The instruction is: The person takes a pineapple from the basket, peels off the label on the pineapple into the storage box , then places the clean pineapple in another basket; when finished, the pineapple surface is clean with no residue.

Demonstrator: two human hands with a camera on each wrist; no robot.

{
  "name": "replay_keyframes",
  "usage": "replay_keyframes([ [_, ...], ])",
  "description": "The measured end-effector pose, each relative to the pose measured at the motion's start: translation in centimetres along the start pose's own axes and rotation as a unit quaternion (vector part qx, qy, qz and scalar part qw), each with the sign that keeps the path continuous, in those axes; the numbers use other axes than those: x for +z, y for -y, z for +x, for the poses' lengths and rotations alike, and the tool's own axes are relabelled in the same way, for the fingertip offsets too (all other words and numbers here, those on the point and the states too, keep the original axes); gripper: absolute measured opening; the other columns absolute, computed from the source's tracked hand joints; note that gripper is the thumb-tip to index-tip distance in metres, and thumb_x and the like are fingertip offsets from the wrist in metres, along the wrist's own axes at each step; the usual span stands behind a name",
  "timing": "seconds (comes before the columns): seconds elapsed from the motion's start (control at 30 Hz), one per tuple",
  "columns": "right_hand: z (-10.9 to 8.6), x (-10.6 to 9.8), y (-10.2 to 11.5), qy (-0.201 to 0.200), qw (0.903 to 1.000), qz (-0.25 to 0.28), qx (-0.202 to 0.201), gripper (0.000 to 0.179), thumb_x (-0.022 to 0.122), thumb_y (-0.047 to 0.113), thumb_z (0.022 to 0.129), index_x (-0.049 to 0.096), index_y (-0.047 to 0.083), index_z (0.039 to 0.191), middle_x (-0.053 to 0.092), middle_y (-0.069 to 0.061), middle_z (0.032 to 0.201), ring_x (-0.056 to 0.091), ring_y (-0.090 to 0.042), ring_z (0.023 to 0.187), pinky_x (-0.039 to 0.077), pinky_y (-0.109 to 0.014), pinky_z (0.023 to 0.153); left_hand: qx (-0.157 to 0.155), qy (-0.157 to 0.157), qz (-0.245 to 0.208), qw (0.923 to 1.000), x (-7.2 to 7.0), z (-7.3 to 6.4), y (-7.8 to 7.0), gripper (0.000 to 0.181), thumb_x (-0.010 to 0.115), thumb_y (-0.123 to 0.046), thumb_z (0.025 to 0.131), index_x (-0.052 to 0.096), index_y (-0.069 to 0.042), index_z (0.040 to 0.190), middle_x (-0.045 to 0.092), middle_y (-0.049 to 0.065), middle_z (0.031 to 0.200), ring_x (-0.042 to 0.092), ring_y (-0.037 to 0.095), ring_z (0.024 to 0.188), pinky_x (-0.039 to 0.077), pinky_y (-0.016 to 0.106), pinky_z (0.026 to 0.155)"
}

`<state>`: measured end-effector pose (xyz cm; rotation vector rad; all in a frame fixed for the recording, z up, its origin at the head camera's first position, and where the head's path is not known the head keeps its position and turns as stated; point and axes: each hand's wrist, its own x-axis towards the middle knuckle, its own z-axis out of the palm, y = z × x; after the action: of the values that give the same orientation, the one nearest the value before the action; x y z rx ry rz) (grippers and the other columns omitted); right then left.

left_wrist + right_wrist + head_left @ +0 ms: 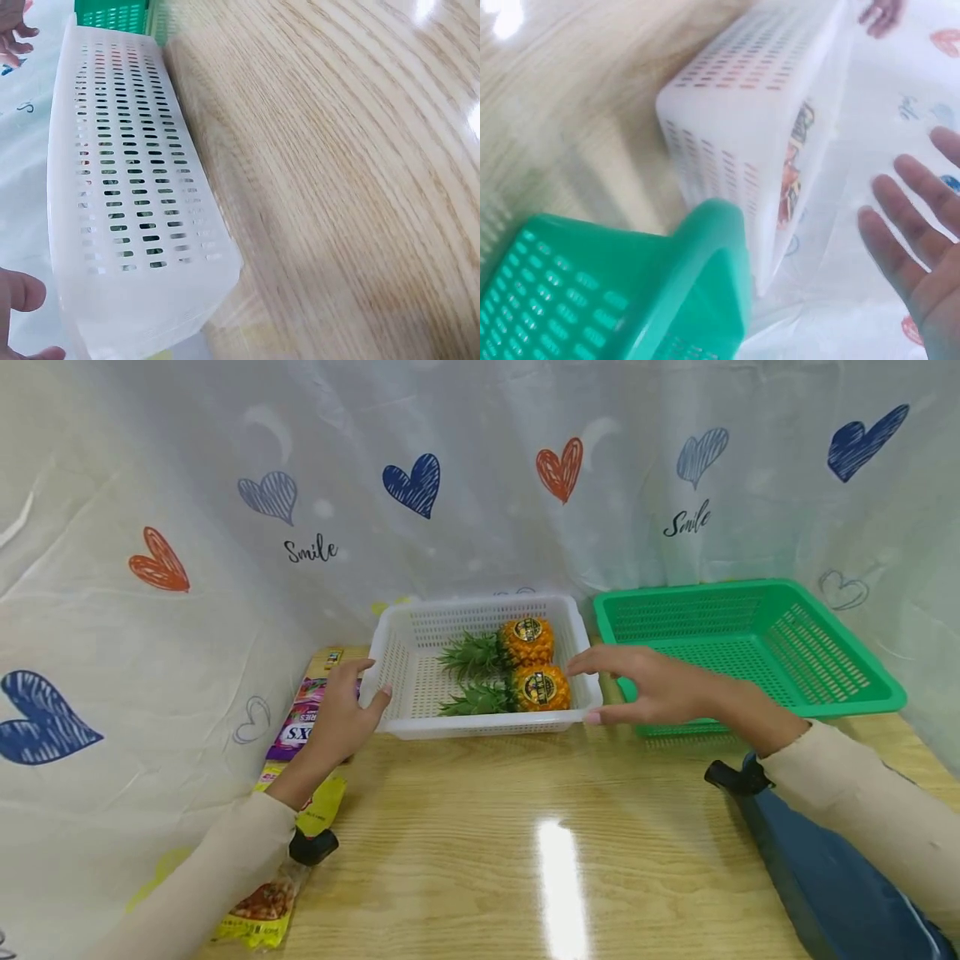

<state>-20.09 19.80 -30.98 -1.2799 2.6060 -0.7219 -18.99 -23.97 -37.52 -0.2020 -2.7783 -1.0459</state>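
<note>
A white plastic basket (pixel 465 725) with slotted walls stands on the wooden table. Inside it, toward the right end, two orange pineapples (pixel 542 687) with black round labels lie side by side, green leaves pointing left. My left hand (pixel 341 714) is by the basket's left end, thumb and fingers spread apart. By the right end is my right hand (pixel 656 685), with its fingers extended toward the rim. The right wrist view shows that hand's straight, parted fingers (pixel 904 202) with a gap between them and the white basket (pixel 727 112). Neither hand holds anything.
Right of the white basket, close beside it, stands a green basket (pixel 720 652). A purple snack bag (pixel 296 722), a yellow packet (pixel 324 802) and another bag (pixel 262 906) lie along the left. A dark blue object (pixel 832 868) is under the right forearm. A heart-printed curtain (pixel 480 543) hangs behind.
</note>
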Motion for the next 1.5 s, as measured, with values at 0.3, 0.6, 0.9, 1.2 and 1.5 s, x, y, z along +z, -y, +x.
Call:
replay_keyframes([
  [0.3,2.5,-0.7,-1.0,0.024,0.9981,0.041,0.04,0.055,0.071,0.04,0.094,0.055,0.019,0.142,0.058,-0.006,0.138,0.059,-0.03,0.116,0.052,-0.044,0.088,-0.072,0.072,-0.007,0.9948,0.1,0.1,1.4,0.066,0.06,-0.031,0.1,0.034,0.0,0.153,0.032,0.03,0.153,0.04,0.047,0.135,0.034,0.064,0.111],
  [0.6,4.9,-1.7,-2.1,0.018,0.995,0.068,0.07,0.051,0.069,0.034,0.096,0.055,0.015,0.142,0.055,-0.009,0.143,0.056,-0.031,0.127,0.051,-0.053,0.098,-0.086,0.086,-0.037,0.9919,0.2,0.3,2.1,0.07,0.064,-0.028,0.097,0.032,-0.004,0.154,0.036,0.028,0.151,0.047,0.047,0.129,0.042,0.063,0.103],
  [0.9,7.5,-1.9,-3.4,0.024,0.9918,0.085,0.092,0.052,0.068,0.035,0.097,0.054,0.014,0.142,0.056,-0.01,0.142,0.059,-0.03,0.124,0.053,-0.049,0.097,-0.091,0.089,-0.05,0.9906,0.2,0.2,2.5,0.071,0.065,-0.024,0.096,0.03,-0.004,0.155,0.039,0.028,0.148,0.051,0.047,0.125,0.045,0.062,0.1],
  [1.2,10.3,-2.8,-4.5,0.022,0.9888,0.085,0.121,0.056,0.068,0.04,0.096,0.054,0.013,0.143,0.054,-0.014,0.144,0.057,-0.03,0.125,0.048,-0.054,0.1,-0.087,0.079,-0.069,0.9907,0.3,0.1,2.9,0.072,0.065,-0.021,0.096,0.028,-0.003,0.155,0.038,0.028,0.149,0.049,0.046,0.128,0.042,0.062,0.104],
  [1.5,11.9,-2.5,-6.4,0.004,0.986,0.081,0.146,0.056,0.069,0.035,0.095,0.053,0.011,0.143,0.054,-0.016,0.144,0.055,-0.034,0.128,0.047,-0.054,0.102,-0.089,0.081,-0.075,0.99,0.9,0.5,2.6,0.072,0.067,-0.022,0.095,0.029,-0.004,0.154,0.038,0.026,0.15,0.048,0.045,0.13,0.041,0.061,0.106],
])
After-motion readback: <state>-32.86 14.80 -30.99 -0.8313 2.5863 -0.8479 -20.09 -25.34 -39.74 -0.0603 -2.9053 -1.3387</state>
